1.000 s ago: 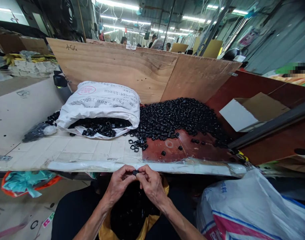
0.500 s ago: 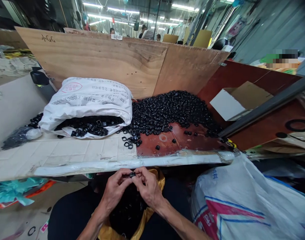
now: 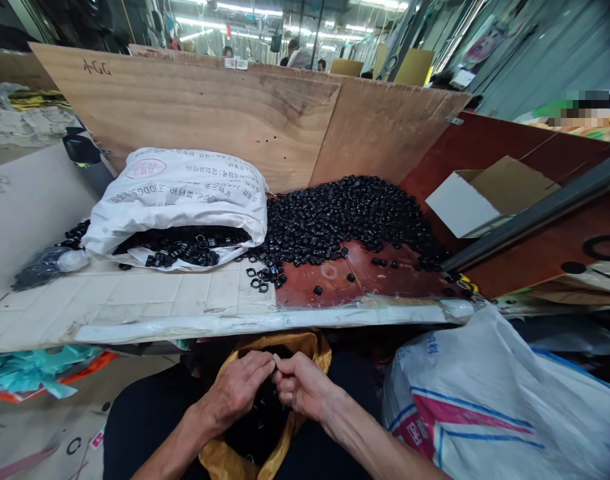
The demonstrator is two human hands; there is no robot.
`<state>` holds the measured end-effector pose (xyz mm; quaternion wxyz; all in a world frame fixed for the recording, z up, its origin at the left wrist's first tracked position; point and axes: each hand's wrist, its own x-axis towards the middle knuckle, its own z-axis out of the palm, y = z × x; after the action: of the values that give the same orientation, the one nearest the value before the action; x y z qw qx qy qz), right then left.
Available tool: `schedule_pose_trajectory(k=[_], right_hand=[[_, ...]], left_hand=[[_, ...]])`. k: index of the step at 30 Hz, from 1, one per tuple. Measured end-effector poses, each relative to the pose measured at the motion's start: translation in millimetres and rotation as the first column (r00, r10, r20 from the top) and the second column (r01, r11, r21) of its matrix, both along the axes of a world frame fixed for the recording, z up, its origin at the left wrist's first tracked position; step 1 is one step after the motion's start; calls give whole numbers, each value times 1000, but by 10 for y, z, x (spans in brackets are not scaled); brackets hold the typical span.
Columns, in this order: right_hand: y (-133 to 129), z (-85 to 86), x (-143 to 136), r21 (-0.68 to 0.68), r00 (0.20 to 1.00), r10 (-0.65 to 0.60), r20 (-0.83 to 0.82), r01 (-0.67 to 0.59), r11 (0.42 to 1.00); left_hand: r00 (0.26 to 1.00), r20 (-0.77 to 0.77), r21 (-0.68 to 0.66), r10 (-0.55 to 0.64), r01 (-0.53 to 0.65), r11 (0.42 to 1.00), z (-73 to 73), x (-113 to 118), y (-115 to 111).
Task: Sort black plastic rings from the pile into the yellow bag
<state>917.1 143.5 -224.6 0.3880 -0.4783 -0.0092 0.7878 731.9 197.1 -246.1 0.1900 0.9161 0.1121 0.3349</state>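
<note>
My left hand (image 3: 241, 387) and my right hand (image 3: 305, 385) meet at their fingertips over an open yellow sack (image 3: 219, 460) between my knees. The fingers of both are closed around a small black plastic part, almost wholly hidden by them now. Inside the sack lies a dark mass of black parts (image 3: 257, 427). On the bench ahead a heap of small black plastic parts (image 3: 355, 217) spreads against the boards. To its left, a white woven sack (image 3: 195, 193) lies on its side, its mouth full of black ring-shaped parts (image 3: 185, 250).
A taped bench edge (image 3: 265, 323) runs just beyond my hands. Wooden boards (image 3: 199, 113) wall the bench's back. At right stand a large white sack (image 3: 475, 380), a grey metal bar (image 3: 529, 210) and an open carton (image 3: 459, 207). A dark plastic bag (image 3: 37, 267) lies at left.
Both hands have turned and come slightly lower, with fingers more curled. The black part, visible between the fingertips before, is now mostly covered. The view has shifted slightly.
</note>
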Motion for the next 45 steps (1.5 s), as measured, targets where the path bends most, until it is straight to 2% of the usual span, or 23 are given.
schedule_pose_trajectory(k=[3,7,9,10,11,12,13,14,16,17,18,20,23,26,28,30,31,33,35,37,39,41,45], right_hand=[[14,-80,39,-154,996,33,-86,-46,987],[-41,-164,-8,-204,994,102,-31,-106,973],[-103,-146,-11,-121,973,198,121,-183,976],[-128,-112,16,-40,931,241,274,-239,970],[-139,-61,71,62,851,234,471,-297,953],[-130,4,157,173,725,150,673,-351,920],[-94,76,271,278,558,-10,830,-397,875],[-31,147,410,377,374,-219,901,-425,823],[167,251,723,477,18,-533,846,-472,741],[289,269,874,471,-98,-590,802,-504,724],[414,261,1007,443,-174,-607,776,-534,720],[641,175,1192,372,-230,-597,768,-599,709],[835,-19,1254,311,-240,-575,782,-648,695],[859,-116,1147,384,-182,-600,779,-618,686],[846,-100,1039,495,-28,-607,795,-548,674],[850,-50,920,616,209,-593,778,-439,654],[862,-25,857,671,330,-584,742,-379,638],[901,9,724,756,519,-571,636,-271,596],[948,17,589,803,619,-570,540,-175,570],[986,12,463,813,640,-585,499,-110,572],[1003,12,361,806,605,-605,518,-108,582],[1000,26,293,811,554,-627,547,-164,562],[968,45,252,843,504,-680,533,-250,476]], left_hand=[[984,-99,59,-147,153,986,31,-42,60],[953,-160,27,-257,264,964,64,-50,117],[941,-182,-26,-285,285,958,100,-40,129],[940,-194,-61,-282,275,959,133,-31,139],[945,-205,-99,-254,239,966,176,-17,160],[958,-209,-138,-198,171,976,226,5,194],[973,-204,-172,-106,71,982,279,36,246],[981,-191,-203,17,-56,978,330,78,316],[941,-156,-248,300,-331,910,403,200,505],[897,-152,-259,415,-442,859,422,277,612],[854,-159,-256,495,-520,815,430,360,719],[799,-221,-213,560,-599,772,424,523,904],[750,-327,-121,575,-637,762,390,694,1064],[751,-328,-114,573,-634,765,334,731,1116],[796,-261,-188,547,-597,780,284,704,1135],[850,-152,-356,505,-523,774,237,663,1155],[868,-99,-475,487,-471,743,221,642,1164],[893,-13,-714,449,-323,621,216,605,1173],[908,68,-868,412,-151,474,244,573,1168],[920,144,-927,364,-3,375,285,543,1155],[931,182,-938,317,67,341,314,515,1141],[941,186,-926,282,72,370,321,495,1132],[935,227,-872,274,70,484,299,497,1119]])
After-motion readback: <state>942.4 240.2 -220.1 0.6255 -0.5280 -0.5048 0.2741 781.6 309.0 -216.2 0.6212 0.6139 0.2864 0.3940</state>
